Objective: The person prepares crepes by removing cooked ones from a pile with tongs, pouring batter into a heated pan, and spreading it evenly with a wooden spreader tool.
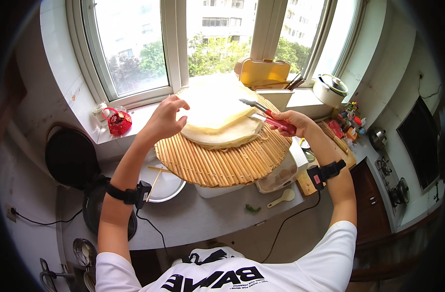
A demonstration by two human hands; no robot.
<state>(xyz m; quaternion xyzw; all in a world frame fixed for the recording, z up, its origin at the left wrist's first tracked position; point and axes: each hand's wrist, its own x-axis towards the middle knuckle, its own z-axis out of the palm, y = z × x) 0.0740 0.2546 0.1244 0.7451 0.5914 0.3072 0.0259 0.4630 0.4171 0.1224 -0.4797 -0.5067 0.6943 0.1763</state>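
Observation:
A stack of thin round pancakes (222,133) lies on a round mat of bound plant stalks (222,168), raised above the counter. Sunlight washes out much of the top sheet. My right hand (290,122) grips red-handled tongs (268,113) at the stack's right side. Their metal jaws stand apart, one over the top sheet and the other by its lower right edge; whether they touch it I cannot tell. By the stack's left edge, my left hand (168,116) has its thumb and index finger apart, with nothing visible between them.
An opened round electric griddle (72,157) stands left, near a metal basin (167,188) with wooden sticks. Below the mat are a green pepper (252,208) and a rice paddle (282,198). A pot (329,91) and a red pouch (120,123) occupy the windowsill. Cables trail from both forearm straps.

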